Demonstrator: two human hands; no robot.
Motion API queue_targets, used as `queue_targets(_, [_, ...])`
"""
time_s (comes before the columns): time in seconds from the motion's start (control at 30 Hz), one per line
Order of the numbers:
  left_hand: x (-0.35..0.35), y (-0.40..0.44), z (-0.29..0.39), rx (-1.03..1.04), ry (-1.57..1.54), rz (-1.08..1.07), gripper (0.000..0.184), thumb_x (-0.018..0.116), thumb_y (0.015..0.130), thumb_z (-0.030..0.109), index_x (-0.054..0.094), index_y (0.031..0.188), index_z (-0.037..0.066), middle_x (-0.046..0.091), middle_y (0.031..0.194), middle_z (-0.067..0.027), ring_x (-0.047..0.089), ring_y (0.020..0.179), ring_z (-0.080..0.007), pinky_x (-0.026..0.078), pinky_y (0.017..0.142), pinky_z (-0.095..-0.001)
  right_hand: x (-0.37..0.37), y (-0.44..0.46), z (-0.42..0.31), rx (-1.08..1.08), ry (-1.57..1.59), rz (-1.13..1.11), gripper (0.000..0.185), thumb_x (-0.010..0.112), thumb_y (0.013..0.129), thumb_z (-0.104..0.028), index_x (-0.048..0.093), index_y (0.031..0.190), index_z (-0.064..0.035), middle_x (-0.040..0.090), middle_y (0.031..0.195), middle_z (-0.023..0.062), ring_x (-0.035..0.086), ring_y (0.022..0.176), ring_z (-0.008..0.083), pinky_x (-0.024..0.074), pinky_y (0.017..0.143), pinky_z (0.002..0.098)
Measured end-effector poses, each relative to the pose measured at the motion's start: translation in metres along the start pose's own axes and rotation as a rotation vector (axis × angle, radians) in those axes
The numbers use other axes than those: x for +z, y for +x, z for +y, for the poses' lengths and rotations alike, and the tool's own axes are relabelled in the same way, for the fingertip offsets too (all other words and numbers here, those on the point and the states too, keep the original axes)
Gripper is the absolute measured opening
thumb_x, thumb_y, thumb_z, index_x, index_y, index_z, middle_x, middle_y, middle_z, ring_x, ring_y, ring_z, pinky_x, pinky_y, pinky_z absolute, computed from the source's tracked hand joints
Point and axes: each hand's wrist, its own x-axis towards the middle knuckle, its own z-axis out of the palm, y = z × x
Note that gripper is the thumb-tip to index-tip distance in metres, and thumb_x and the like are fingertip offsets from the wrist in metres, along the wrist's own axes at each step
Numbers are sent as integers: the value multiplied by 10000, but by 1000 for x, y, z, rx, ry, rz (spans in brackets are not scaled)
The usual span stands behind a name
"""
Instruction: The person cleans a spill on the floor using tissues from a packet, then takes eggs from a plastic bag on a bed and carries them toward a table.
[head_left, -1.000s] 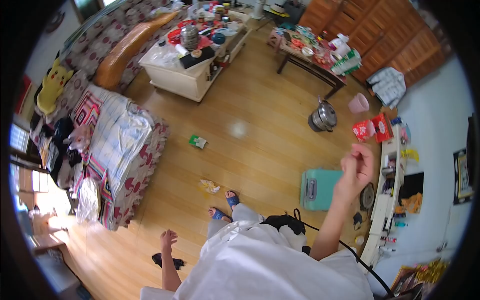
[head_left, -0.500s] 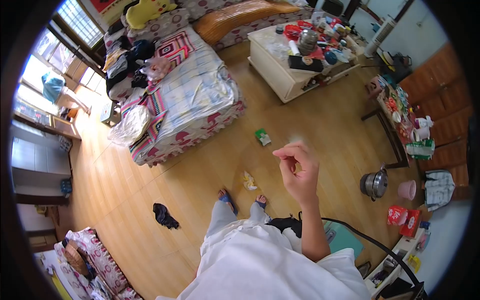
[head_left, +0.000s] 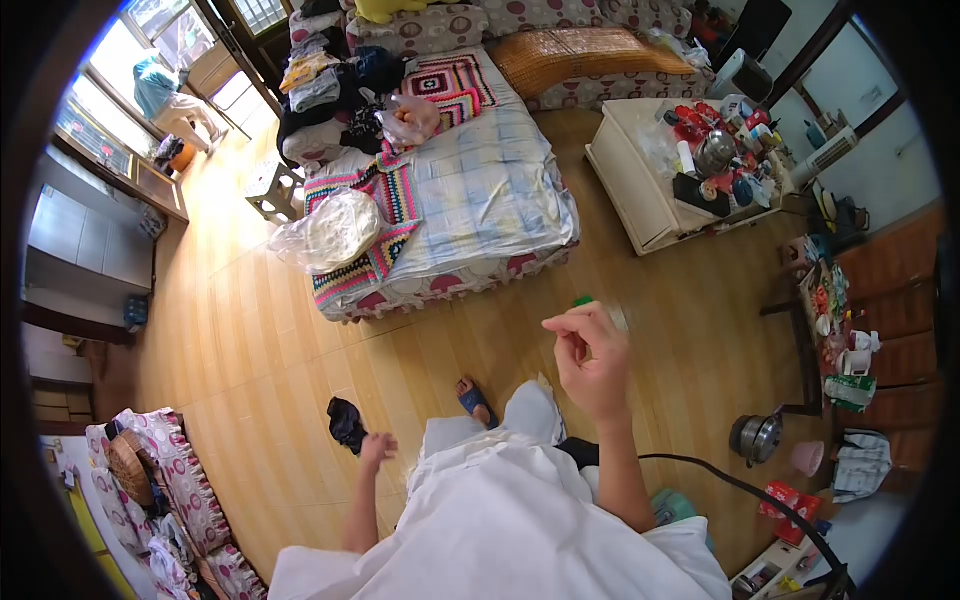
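Note:
My right hand (head_left: 592, 365) is raised in front of me over the floor, its fingers curled in and thumb tip pressed to them. A faint pale blur shows beside its knuckles, and I cannot make out what the fingers hold. Behind this hand a green packet (head_left: 583, 300) on the floor is mostly hidden. My left hand (head_left: 376, 450) hangs low at my left side with its fingers loosely apart and nothing in them. In the view it appears beside a crumpled black cloth (head_left: 346, 425) lying on the floor.
A bed (head_left: 480, 200) with crocheted blankets and clothes stands ahead. To its right is a cluttered white table (head_left: 625, 185). A steel pot (head_left: 757, 438) and a pink bin (head_left: 807, 458) stand at right, near a black cable (head_left: 720, 465). Another person (head_left: 165, 100) is by the bright doorway.
The view has turned left and my feet have stepped forward. My left hand has come into view by my side. The right hand stays raised with curled fingers.

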Motion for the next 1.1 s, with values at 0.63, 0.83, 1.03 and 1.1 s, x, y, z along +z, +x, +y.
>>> queue_targets(0.63, [1, 170, 258, 77, 205, 3, 217, 599, 905, 249, 631, 971, 45, 660, 762, -56, 616, 631, -149, 518, 535, -317, 144, 240, 59, 71, -29, -189, 236, 585, 722, 82, 678, 886, -60, 599, 783, 46, 589, 661, 180, 474, 562, 273])
queue_targets(0.83, [-23, 257, 406, 680, 470, 219, 246, 588, 896, 242, 613, 926, -1, 645, 772, -182, 631, 688, -329, 487, 627, -427, 159, 331, 98, 169, 27, -150, 237, 564, 749, 100, 680, 900, -42, 600, 806, 51, 587, 645, 134, 460, 548, 241])
queue_targets(1.03, [38, 285, 692, 1049, 719, 287, 189, 538, 888, 144, 603, 1032, 41, 613, 976, -227, 577, 926, -427, 481, 801, -492, 179, 386, 137, 290, -31, -131, 240, 557, 766, 117, 681, 916, -24, 600, 823, 57, 585, 644, 134, 456, 547, 238])
queue_targets(1.1, [52, 339, 760, 1405, 882, 374, 231, 539, 842, 85, 598, 1057, 24, 590, 1031, -201, 560, 991, -398, 479, 830, -475, 190, 399, 152, 334, -56, -130, 230, 566, 773, 114, 680, 921, -20, 604, 835, 63, 588, 648, 139, 458, 546, 242])
